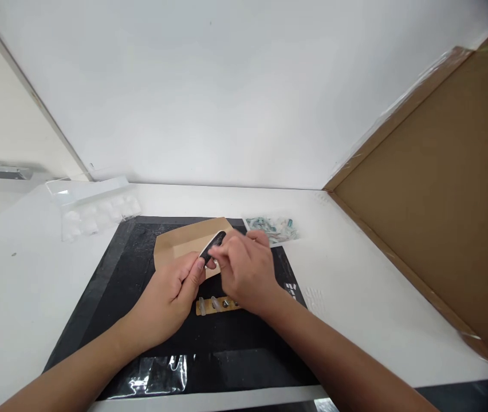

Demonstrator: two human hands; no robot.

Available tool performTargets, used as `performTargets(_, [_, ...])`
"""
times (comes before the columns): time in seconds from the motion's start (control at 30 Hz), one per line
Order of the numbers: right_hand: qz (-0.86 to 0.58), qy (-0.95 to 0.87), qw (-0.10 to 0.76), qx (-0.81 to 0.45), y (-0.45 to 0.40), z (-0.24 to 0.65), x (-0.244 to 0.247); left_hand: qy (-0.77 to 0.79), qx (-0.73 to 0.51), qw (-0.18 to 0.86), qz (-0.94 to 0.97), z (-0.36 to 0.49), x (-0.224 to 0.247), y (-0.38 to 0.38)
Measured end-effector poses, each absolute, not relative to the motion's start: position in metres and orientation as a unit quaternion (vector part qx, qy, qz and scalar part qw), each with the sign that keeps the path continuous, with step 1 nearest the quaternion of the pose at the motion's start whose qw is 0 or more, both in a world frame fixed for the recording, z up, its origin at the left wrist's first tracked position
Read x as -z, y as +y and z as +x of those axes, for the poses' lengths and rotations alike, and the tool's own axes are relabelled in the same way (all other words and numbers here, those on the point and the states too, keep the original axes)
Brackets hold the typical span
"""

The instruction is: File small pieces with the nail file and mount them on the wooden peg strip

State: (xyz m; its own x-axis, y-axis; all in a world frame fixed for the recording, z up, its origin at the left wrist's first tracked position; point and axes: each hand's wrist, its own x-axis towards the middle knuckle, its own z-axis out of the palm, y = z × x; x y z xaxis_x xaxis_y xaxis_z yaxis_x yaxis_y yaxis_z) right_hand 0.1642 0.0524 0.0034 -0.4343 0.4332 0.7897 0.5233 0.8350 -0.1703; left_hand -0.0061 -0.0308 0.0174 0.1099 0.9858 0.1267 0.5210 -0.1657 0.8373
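My left hand (174, 289) is closed around one end of a short nail file (213, 247), black on its face with a white edge. It is tilted up above a tan paper tray (170, 243). My right hand (246, 266) is pinched against the black face, its fingers slightly blurred. Whatever sits between those fingertips is hidden or too small to name. Below the hands, a narrow tan strip (208, 307) lies on the black mat, bearing several small clear and dark pieces. My right hand covers the strip's right end.
A black mat (149, 337) with glossy tape covers part of the white table (364, 286). Clear bags stand behind: one with white contents (98, 214), one with teal pieces (272, 228). Small white pieces (290, 290) lie at the right. A cardboard panel (437, 189) rises on the right.
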Motion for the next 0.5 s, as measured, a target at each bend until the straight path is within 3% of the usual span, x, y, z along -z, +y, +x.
performTargets(0.5, [-0.308,-0.838,0.451,0.017,0.0470,0.1642,-0.0111,0.561,-0.345,0.278,0.699,-0.0020,-0.0202,-0.0318])
